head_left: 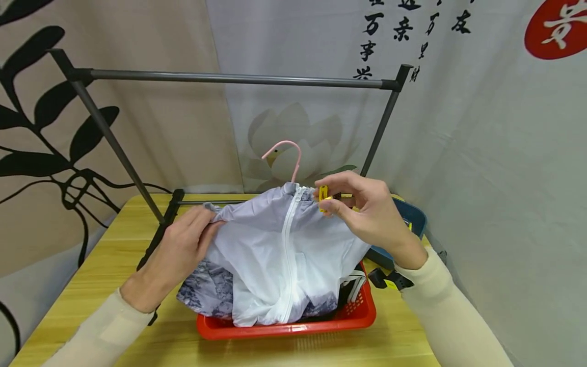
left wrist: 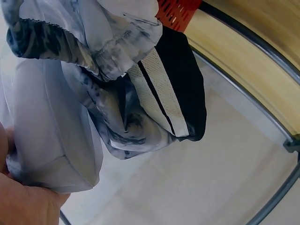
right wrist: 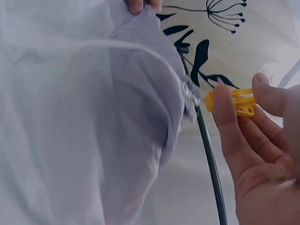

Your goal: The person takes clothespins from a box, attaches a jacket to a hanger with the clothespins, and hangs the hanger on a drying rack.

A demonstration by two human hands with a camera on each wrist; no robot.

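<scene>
A light grey-white zip jacket [head_left: 261, 255] with dark mottled trim is on a pink hanger [head_left: 298, 165], whose hook stands up above the collar. My left hand [head_left: 185, 250] grips the jacket's shoulder at the left; in the left wrist view that hand [left wrist: 33, 201] shows only partly beside the pale cloth. Between thumb and fingers, my right hand [head_left: 371, 211] pinches a yellow clothes peg [head_left: 323, 193] near the collar, right of the zip. The right wrist view shows the peg [right wrist: 243, 101] close to the collar edge; whether it touches the cloth I cannot tell.
Under the jacket stands a red basket [head_left: 284, 330] holding more clothing, with a dark garment with white stripes [left wrist: 187, 89] showing. A dark grey rack [head_left: 238, 78] rises behind. A blue bin [head_left: 412, 216] stands at the right, partly behind my right arm.
</scene>
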